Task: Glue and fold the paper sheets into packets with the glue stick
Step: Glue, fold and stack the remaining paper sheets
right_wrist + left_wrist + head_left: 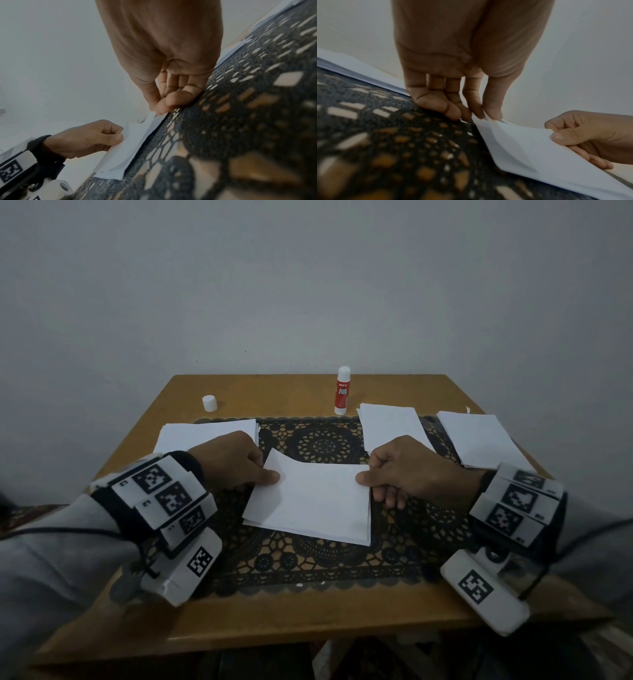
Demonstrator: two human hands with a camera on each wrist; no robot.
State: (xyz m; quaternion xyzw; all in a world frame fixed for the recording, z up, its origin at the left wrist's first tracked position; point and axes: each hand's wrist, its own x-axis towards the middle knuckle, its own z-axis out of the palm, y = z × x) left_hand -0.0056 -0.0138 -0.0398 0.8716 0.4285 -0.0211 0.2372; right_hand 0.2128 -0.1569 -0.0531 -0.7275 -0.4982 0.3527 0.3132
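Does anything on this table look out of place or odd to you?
Only small things. The glue stick stands uncapped by the far edge, its white cap sitting apart to the left. The sheet both hands pinch lies askew on the sheet beneath it.

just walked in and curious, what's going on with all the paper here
A person is folding a paper sheet on a black lace mat. The left hand pinches its left edge and the right hand its right edge. The glue stick stands uncapped at the back, its cap lying apart, with paper stacks alongside.
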